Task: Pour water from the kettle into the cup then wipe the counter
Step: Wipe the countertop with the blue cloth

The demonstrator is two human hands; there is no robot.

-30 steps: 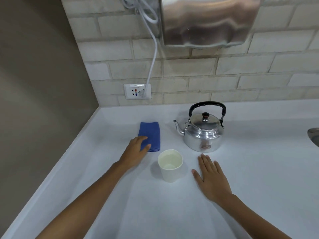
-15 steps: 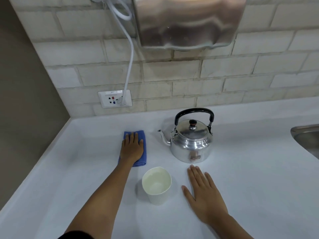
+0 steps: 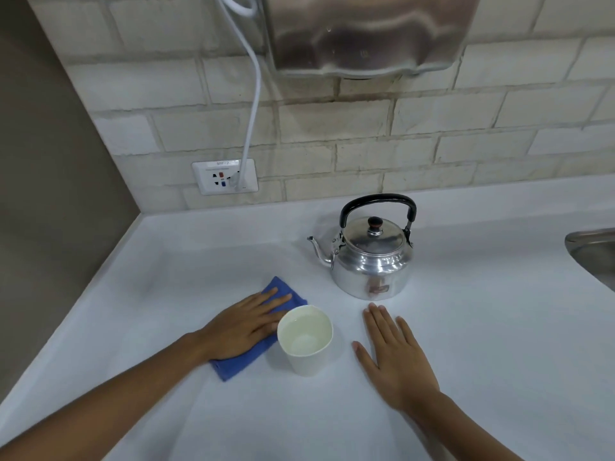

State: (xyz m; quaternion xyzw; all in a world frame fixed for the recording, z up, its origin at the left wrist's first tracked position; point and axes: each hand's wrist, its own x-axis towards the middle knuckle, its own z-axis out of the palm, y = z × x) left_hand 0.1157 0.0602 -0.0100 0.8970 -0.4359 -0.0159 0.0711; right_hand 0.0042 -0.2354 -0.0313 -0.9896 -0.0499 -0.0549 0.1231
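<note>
A shiny metal kettle [image 3: 372,261] with a black handle stands upright on the white counter [image 3: 482,327], spout pointing left. In front of it a white paper cup [image 3: 306,357] holds water. My left hand [image 3: 244,327] lies flat, palm down, on a folded blue cloth [image 3: 239,362] just left of the cup, pressing it onto the counter. The cloth's corners show beyond the fingers and under the wrist. My right hand [image 3: 396,357] rests flat on the counter right of the cup, fingers spread, holding nothing, with its fingertips close to the kettle's base.
A brick wall backs the counter, with a socket [image 3: 224,177] and a white cable [image 3: 254,94] plugged in. A steel wall unit [image 3: 366,31] hangs above the kettle. A metal sink [image 3: 595,254] edge shows at the right. A brown wall closes the left side.
My left hand came down flat on the blue cloth and slid it toward me and to the right, turning it, until it lies beside the cup. My right hand stayed put.
</note>
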